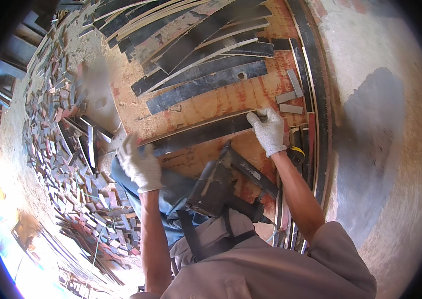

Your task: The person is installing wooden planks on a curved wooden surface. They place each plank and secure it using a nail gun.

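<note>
A long black wooden strip (201, 131) lies across the reddish-brown board in front of me, its pale cut edge showing along the far side. My right hand (269, 131), in a white knit glove, grips the strip's right end between thumb and curled fingers. By the strip's left end is my left hand (140, 164), gloved the same way, its slightly blurred fingers stretched out and apart. I cannot tell whether it touches the strip. A dark nail gun (216, 187) rests close to my lap, below the strip, with neither hand on it.
Several black strips (206, 84) are piled on the reddish board (181, 112) at the far side. Small grey blocks (290, 97) and a tape measure (296, 153) sit to the right, beside long upright-edged strips (315, 99). Scattered offcuts (66, 149) cover the left floor.
</note>
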Available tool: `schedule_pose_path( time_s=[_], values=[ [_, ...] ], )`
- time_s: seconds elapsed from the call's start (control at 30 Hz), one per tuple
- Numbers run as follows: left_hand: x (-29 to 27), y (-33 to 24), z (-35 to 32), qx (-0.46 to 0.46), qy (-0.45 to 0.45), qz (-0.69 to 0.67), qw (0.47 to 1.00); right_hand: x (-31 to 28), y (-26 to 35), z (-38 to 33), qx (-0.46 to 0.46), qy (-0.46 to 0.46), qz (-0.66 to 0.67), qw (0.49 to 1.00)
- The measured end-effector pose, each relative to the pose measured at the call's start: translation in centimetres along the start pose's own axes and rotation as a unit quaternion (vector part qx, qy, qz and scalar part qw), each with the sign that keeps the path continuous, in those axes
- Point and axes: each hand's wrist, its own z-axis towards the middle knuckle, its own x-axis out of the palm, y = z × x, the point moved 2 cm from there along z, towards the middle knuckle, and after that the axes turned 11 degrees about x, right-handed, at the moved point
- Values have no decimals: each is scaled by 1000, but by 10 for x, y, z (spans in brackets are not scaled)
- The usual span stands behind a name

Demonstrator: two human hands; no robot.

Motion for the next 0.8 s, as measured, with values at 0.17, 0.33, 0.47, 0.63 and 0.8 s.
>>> schedule_pose_path(
  time_s=[0.17,0.33,0.47,0.63,0.8],
  values=[
    [49,-69,12,158,129,-74,976,0,2,0,-2,-11,-32,999],
    [60,-74,14,61,153,-121,979,-5,0,-5,-50,-25,-37,998],
    [59,-73,12,50,132,-107,984,-23,14,-74,-213,-51,-200,955],
    [58,-79,13,49,124,-98,986,-30,-2,-193,-30,237,-369,898],
    [59,-78,12,48,126,-87,987,-12,-33,-197,81,269,-313,907]
  ],
)
